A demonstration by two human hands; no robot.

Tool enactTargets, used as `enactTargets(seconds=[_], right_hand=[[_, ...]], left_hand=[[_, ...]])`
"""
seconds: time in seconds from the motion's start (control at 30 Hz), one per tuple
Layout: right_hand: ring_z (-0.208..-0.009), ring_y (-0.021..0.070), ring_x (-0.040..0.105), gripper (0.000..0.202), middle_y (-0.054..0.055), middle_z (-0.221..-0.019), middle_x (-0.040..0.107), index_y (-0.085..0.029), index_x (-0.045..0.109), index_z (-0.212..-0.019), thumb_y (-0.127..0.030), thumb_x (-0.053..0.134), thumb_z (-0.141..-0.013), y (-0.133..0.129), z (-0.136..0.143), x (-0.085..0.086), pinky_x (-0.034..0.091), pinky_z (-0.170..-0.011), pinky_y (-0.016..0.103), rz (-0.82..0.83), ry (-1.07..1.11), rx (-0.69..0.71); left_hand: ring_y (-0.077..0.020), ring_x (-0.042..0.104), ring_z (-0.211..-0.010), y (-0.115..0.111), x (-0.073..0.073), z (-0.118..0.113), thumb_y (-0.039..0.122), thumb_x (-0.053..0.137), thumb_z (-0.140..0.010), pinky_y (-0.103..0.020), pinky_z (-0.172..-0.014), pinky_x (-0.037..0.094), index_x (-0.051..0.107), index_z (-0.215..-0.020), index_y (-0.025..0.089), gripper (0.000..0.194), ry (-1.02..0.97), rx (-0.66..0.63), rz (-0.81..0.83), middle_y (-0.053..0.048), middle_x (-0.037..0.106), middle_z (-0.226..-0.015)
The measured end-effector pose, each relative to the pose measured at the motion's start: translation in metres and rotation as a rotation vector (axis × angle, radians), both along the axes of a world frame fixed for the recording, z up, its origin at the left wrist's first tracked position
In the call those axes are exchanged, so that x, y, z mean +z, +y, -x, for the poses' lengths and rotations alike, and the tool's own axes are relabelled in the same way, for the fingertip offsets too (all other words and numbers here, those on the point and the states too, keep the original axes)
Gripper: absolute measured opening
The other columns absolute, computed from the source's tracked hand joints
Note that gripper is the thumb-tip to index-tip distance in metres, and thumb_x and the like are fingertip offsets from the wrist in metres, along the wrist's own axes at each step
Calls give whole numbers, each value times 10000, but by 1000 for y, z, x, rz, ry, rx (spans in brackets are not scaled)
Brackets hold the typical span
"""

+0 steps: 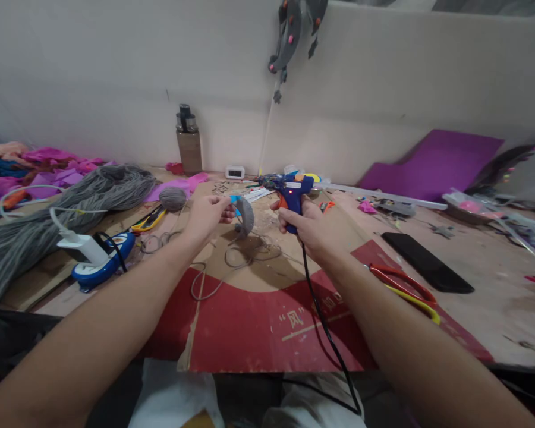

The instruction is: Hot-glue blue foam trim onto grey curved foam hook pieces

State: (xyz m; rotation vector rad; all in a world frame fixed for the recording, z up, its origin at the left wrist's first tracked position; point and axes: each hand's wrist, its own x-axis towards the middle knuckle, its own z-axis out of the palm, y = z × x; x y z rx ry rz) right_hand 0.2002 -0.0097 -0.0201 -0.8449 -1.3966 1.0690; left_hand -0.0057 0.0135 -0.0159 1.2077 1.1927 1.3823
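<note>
My left hand [211,215] pinches the end of a small grey crescent [245,215] that has a light blue patch at its top. Grey yarn [238,261] trails below it in loops over the cardboard. In my right hand [304,223] is a blue glue gun [293,196] with an orange trigger and a small red light. Its nozzle points left, above and to the right of the crescent, not touching it. A long clear glue stick [378,195] sticks out of its back, and a black cord hangs from the handle.
Red-and-tan cardboard [267,333] covers the table's middle. On the right lie scissors [401,285], a black phone [428,261] and purple sheet [437,166]. On the left are grey yarn [71,202], a blue power strip [102,267] and a yellow cutter [149,220]. A bottle [189,148] stands behind.
</note>
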Motion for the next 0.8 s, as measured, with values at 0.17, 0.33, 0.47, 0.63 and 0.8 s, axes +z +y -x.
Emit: enactTargets(seconds=[0.17,0.33,0.47,0.63,0.8], right_hand=[[-535,82,466,241,-3,-855,637,-204,534,-971,-366,603,-806,-7,-1,-3,411,-495,246,-59,-267,-53],[-539,120,489,202,-26,-669,575,-199,573,-934,-376,575,-836,-13,2,-1,415,-521,270,-138,-451,-87],[-611,152,524,129,-27,-599,535,-210,559,-811,-336,574,-836,-16,6,3,449,-612,299,-189,-482,-77],[-661,171,535,150,-15,-612,526,-223,526,-763,-344,577,-834,-18,8,5,468,-655,322,-186,-464,-54],[-655,160,524,135,-20,-638,522,-222,507,-785,-329,581,-821,-18,9,4,463,-650,315,-160,-436,-38]], left_hand=[[-100,575,-514,0,-1,0,211,621,-817,-218,-538,477,627,-615,126,219,6,16,-12,-40,628,-606],[-100,557,-504,1,-2,0,201,608,-811,-220,-537,471,621,-571,141,248,45,16,-26,-31,621,-577],[-106,563,-509,1,-2,0,224,617,-809,-221,-531,468,627,-585,144,237,55,7,-37,-34,622,-584],[-108,565,-516,-1,-2,-1,234,620,-810,-222,-532,468,626,-591,140,238,86,16,-35,-42,622,-591],[-110,572,-525,-3,-1,-1,250,634,-804,-225,-537,472,622,-603,139,229,79,9,-47,-44,628,-603]])
